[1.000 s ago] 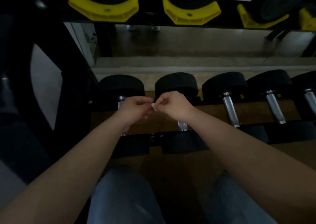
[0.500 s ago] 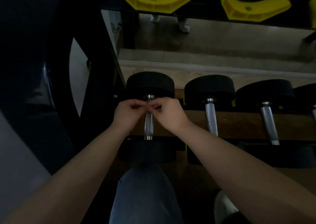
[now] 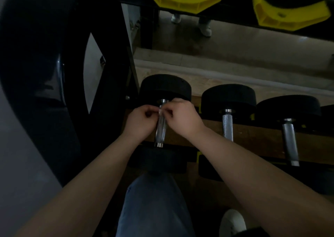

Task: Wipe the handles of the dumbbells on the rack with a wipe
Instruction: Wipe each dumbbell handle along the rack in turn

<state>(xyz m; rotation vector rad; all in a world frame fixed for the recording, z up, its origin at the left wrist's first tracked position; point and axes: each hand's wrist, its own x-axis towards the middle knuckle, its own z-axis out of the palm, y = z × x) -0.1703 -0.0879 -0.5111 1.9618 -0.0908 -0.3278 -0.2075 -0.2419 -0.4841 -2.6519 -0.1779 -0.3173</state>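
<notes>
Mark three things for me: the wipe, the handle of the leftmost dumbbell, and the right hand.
wipe [image 3: 160, 110], head view, on the small pale bit at the fingertips.
leftmost dumbbell handle [image 3: 160, 132], head view, on the bare chrome mid-shaft.
right hand [image 3: 182, 119], head view, on the back of the hand.

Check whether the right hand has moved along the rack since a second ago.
Yes: the right hand, pinching the wipe, went left, from over the second handle to the leftmost handle.

Shiny metal handle [image 3: 160, 128], matt blk rubbery heads [image 3: 165, 86].
</notes>
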